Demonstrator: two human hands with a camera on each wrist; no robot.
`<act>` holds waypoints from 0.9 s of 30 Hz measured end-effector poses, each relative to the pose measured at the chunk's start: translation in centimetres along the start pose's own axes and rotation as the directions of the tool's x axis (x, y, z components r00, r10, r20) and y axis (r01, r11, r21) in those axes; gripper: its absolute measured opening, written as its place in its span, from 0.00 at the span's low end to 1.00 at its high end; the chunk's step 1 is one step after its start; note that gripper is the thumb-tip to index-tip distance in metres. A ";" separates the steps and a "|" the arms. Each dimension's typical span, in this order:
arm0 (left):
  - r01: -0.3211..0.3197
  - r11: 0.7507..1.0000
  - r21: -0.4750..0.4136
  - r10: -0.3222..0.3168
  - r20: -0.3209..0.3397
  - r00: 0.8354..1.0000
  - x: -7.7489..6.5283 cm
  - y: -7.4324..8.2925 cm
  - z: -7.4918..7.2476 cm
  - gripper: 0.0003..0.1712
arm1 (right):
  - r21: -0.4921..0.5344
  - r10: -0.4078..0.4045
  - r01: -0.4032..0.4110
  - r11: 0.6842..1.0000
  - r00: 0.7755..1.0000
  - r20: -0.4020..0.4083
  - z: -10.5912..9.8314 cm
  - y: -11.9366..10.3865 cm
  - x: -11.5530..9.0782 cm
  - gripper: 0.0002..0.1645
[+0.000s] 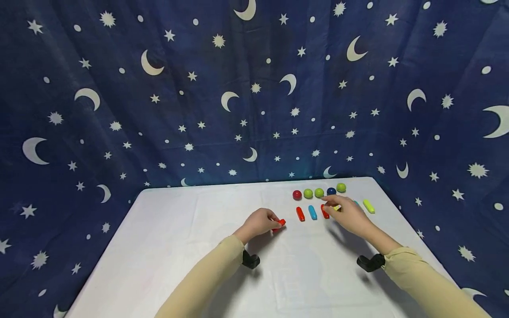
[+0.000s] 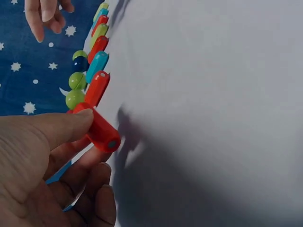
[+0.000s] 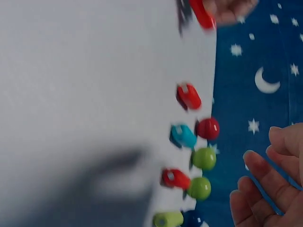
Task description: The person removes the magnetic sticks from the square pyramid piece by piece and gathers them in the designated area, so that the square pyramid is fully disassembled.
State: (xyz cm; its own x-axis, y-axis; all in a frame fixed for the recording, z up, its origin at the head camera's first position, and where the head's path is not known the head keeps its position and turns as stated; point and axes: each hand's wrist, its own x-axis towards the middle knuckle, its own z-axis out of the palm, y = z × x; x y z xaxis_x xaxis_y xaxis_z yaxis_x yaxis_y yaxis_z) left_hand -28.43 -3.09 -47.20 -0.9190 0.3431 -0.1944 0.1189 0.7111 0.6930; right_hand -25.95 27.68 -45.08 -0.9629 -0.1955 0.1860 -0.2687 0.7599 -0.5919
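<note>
My left hand (image 1: 260, 221) pinches a short red plastic rod (image 2: 100, 130) between thumb and fingers, just above the table. A small round spot shows on the rod's end. My right hand (image 1: 350, 215) hovers over the row of rods with fingers loosely bent, and its palm and fingertips hold nothing in the right wrist view. Below and beside it lie a red rod (image 1: 300, 213), a blue rod (image 1: 312, 212), another red rod (image 3: 175, 178) and a yellow-green rod (image 1: 368, 206). Part of the row is hidden behind this hand in the head view.
Behind the rods runs a row of balls: a red ball (image 1: 297, 194), green balls (image 1: 308, 193) and a dark blue ball (image 1: 331, 191). A white table (image 1: 179, 265) carries everything. A dark blue curtain (image 1: 254, 132) with moons and stars hangs behind and beside it.
</note>
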 end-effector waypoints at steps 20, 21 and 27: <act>0.148 0.984 0.097 -0.140 -0.092 0.986 3.3 2.5 1.3 0.17 | 0.073 0.052 -0.059 0.996 0.994 0.097 4.3 -0.5 -3.8 0.20; 0.150 0.984 0.091 -0.141 -0.094 0.985 3.4 2.6 1.4 0.17 | 0.078 0.049 -0.057 0.995 0.993 0.103 4.5 -0.5 -3.9 0.19; 0.171 0.985 0.010 -0.169 -0.119 0.978 3.6 2.4 1.7 0.15 | 0.081 0.055 -0.066 0.995 0.989 0.137 5.5 -0.6 -3.9 0.18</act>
State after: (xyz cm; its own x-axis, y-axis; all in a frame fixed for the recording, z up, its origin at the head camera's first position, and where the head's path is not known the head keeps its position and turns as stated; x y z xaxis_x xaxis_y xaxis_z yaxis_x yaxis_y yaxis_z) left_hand -30.79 0.86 -47.40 -0.9639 0.1425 -0.2247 -0.0365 0.7655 0.6424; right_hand -22.20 24.58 -49.76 -0.9706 -0.2367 0.0440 -0.2054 0.7188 -0.6641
